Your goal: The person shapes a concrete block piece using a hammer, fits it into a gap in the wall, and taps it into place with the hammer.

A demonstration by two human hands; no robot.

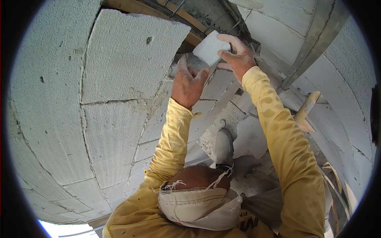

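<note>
My right hand (237,57) grips a small, pale, rough-cut piece of block (212,47), thumb on its face and fingers around its right edge. Just left of and below it, my left hand (188,85) has its fingers bent and thumb raised near the piece's lower corner. A grey flat-looking surface (195,61) lies behind the left fingertips; whether the hand holds it or only touches it, I cannot make out. The piece is beside a large light-grey block (135,55) in the wall, at a gap where wood and metal rods show.
Jointed block walls (115,139) rise on the left and right. A long metal bar (311,43) slants at upper right. A wooden piece (307,107) sticks out below it. Under my arms are a bent knee in torn white cloth (198,208) and a grey boot (224,146).
</note>
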